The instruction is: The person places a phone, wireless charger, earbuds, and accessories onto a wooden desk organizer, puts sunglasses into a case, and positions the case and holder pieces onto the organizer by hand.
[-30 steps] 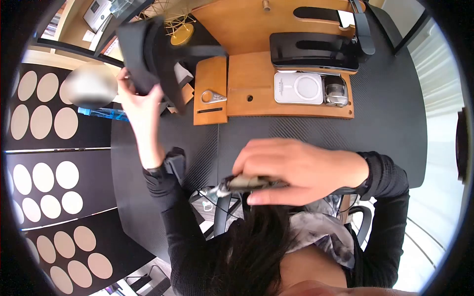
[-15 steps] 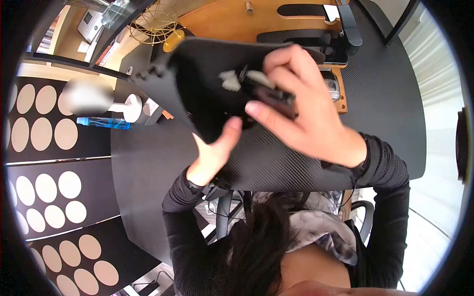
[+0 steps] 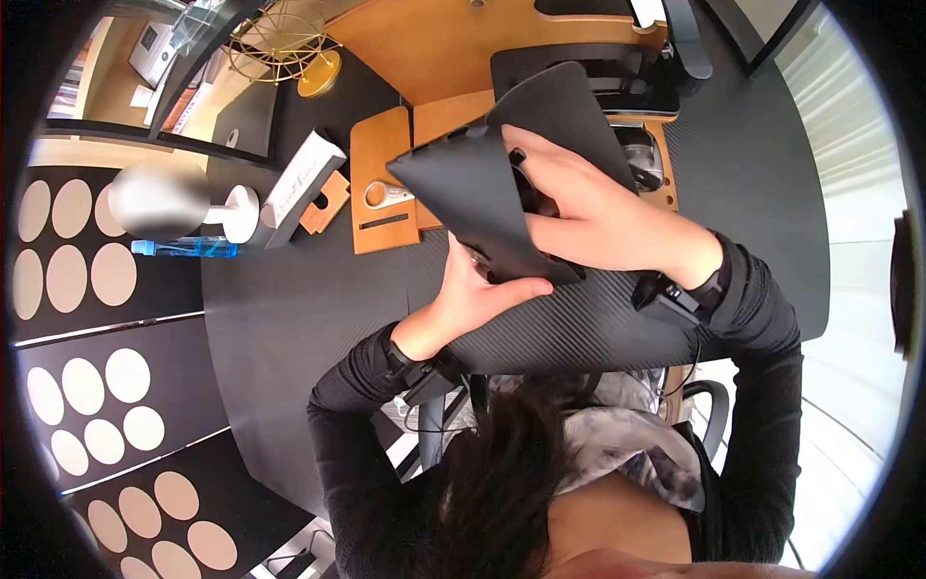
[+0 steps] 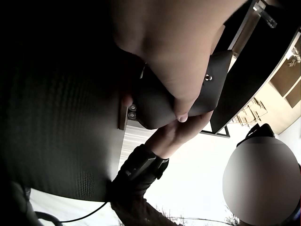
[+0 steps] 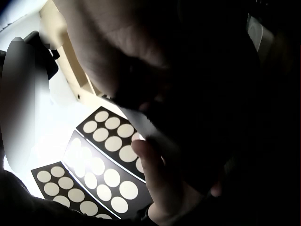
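A black leather-look case (image 3: 458,193) with an upright flap is held above the desk in the head view. My left hand (image 3: 473,297) grips it from below, thumb along its lower edge. My right hand (image 3: 603,217) reaches into its mouth, with a small dark glossy item (image 3: 522,180) between thumb and fingers, mostly hidden by the case. In the left wrist view, the case (image 4: 157,101) shows metal snaps, and my left thumb presses against its side. The right wrist view is mostly dark, with my left hand (image 5: 167,183) showing below.
Behind the case, a wooden desk organizer (image 3: 381,135) holds a metal ring-ended piece (image 3: 386,195). Left of it stand a white box (image 3: 304,179), a small wooden block (image 3: 326,203) and a blue bottle (image 3: 183,248). A gold wire ornament (image 3: 318,72) stands at the back.
My left hand has brought the case from the back left to the middle and turned it. My right hand has carried the dark item up from the desk's front edge into the case.
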`<state>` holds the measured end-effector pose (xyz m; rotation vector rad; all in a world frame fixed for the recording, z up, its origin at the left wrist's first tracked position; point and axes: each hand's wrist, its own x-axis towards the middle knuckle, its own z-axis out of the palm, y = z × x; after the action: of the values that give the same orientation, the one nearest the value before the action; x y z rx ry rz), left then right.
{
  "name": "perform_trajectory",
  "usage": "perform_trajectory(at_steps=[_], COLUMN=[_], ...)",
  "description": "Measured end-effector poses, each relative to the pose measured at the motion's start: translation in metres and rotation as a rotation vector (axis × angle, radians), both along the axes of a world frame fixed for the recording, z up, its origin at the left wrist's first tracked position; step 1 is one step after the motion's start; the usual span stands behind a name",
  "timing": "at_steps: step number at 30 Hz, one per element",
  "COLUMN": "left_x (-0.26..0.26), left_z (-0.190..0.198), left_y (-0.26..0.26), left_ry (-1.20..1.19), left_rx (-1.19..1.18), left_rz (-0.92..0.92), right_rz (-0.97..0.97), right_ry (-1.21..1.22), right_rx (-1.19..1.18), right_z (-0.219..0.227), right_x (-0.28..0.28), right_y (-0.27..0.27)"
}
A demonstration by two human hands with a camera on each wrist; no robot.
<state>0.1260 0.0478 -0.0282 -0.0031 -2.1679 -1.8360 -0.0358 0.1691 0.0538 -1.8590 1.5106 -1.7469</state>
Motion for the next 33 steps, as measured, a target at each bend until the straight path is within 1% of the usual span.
perform_trajectory(at_steps=[2, 3, 4, 5, 6, 7, 8, 10, 11, 12, 14, 15, 16, 18, 19, 20, 22, 23, 25, 26, 27, 28, 30, 31, 32, 33], left_x=[-0.004, -0.006, -0.008, -0.008, -0.006, -0.007, -0.009, -0.009, -0.007, -0.004, -0.002, -0.003, -0.004, -0.004, -0.001, -0.004, -0.008, -0.008, -0.003, -0.002, 0.0, 0.0, 0.001, -0.001, -0.004, -0.004], left_z=[0.006, 0.013, 0.025, 0.031, 0.024, 0.021, 0.02, 0.024, 0.026, 0.023, 0.021, 0.022, 0.024, 0.026, 0.01, 0.011, 0.018, 0.023, 0.014, 0.01, 0.005, 0.003, -0.001, 0.019, 0.0, 0.0], left_y=[-0.003, 0.0, 0.005, 0.008, 0.006, 0.008, 0.009, -0.001, 0.003, 0.001, -0.004, -0.002, -0.001, -0.001, -0.008, -0.008, -0.007, -0.007, -0.022, -0.026, -0.023, -0.024, -0.028, -0.023, -0.022, -0.021], left_ry=[-0.021, -0.022, -0.073, -0.124, -0.104, -0.041, 0.023, -0.011, -0.114, -0.117, -0.084, -0.075, -0.076, -0.188, -0.117, -0.114, -0.16, -0.144, -0.157, -0.16, -0.225, -0.229, -0.237, -0.478, -0.339, -0.348], left_rx=[-0.021, -0.021, 0.177, 0.377, 0.283, 0.267, 0.25, -0.015, 0.161, 0.159, 0.037, 0.034, 0.034, 0.285, 0.368, 0.368, 0.816, 0.96, 1.069, 1.111, 1.118, 1.121, 1.128, 0.736, 0.909, 0.913], left_rz=[-0.016, -0.017, 0.012, 0.044, 0.063, 0.065, 0.062, 0.008, 0.042, 0.036, -0.079, -0.034, -0.034, 0.136, 0.122, 0.123, 0.182, 0.144, -0.12, -0.261, -0.283, -0.286, -0.472, -0.18, -0.227, -0.232], right_rz=[0.188, 0.202, 0.115, 0.071, 0.028, -0.063, -0.066, -0.041, -0.027, 0.034, 0.158, 0.167, 0.167, -0.016, -0.079, -0.078, -0.255, -0.32, -0.412, -0.404, -0.364, -0.325, -0.019, 0.109, 0.129, 0.157], right_ry=[-0.176, -0.197, -0.167, -0.148, -0.126, -0.044, -0.044, -0.05, -0.076, -0.101, -0.06, -0.067, -0.068, 0.135, 0.261, 0.264, 0.529, 0.531, 0.489, 0.464, 0.455, 0.442, 0.393, 0.372, 0.339, 0.354], right_rx=[0.326, 0.269, 0.208, 0.224, 0.239, 0.305, 0.304, 0.265, 0.264, 0.248, 0.279, 0.271, 0.271, 0.159, 0.256, 0.255, 0.149, 0.071, -0.045, 0.011, 0.074, 0.138, 0.161, 0.227, 0.345, 0.391], right_z=[0.008, 0.001, 0.005, 0.008, 0.011, 0.018, 0.017, 0.008, 0.006, 0.006, 0.004, 0.001, 0.002, 0.008, 0.02, 0.032, 0.055, 0.064, 0.08, 0.077, 0.073, 0.065, 0.043, 0.042, 0.046, 0.046], right_x=[-0.008, -0.01, -0.011, -0.014, -0.017, -0.016, -0.012, -0.004, 0.0, 0.001, 0.0, 0.002, 0.004, 0.01, 0.01, 0.008, 0.003, -0.002, -0.012, -0.018, -0.02, -0.022, -0.025, -0.02, -0.011, -0.005], right_y=[0.007, 0.004, 0.004, 0.004, 0.004, 0.005, 0.004, 0.002, 0.002, 0.002, 0.002, 0.002, 0.003, 0.008, 0.016, 0.024, 0.037, 0.041, 0.046, 0.049, 0.047, 0.045, 0.036, 0.033, 0.036, 0.033])
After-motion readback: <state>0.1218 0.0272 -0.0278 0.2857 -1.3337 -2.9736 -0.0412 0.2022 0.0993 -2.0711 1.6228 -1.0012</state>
